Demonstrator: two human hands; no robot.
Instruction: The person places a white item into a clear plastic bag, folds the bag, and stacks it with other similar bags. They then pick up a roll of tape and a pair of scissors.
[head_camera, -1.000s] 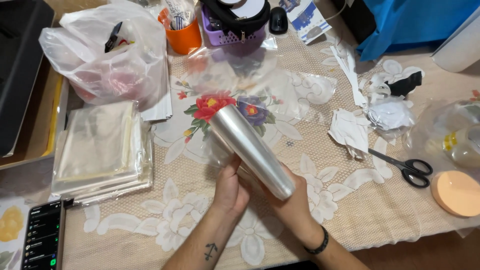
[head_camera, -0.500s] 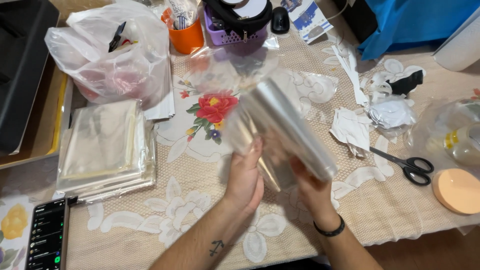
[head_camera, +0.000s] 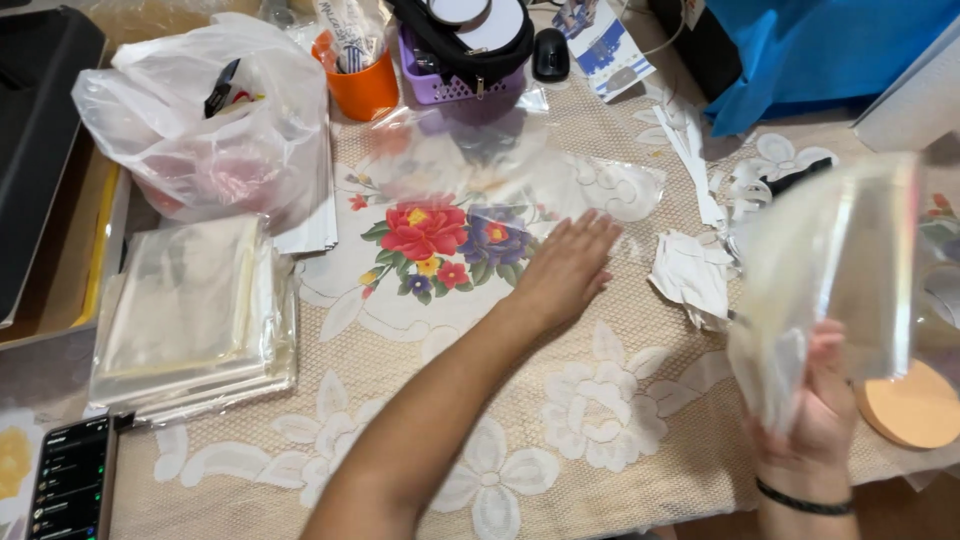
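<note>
Right hand (head_camera: 820, 415) is gripping the clear film roll (head_camera: 835, 275) at 3 o'clock while the left hand (head_camera: 565, 270), open and flat, is smoothing the clear sheet (head_camera: 470, 170) at bench (head_camera: 600, 430) centre; next likely needs 2-handed alignment.

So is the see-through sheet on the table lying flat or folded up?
Flat. The clear sheet is spread over the tablecloth, whose flower print shows through it. The left hand rests on its edge.
</note>
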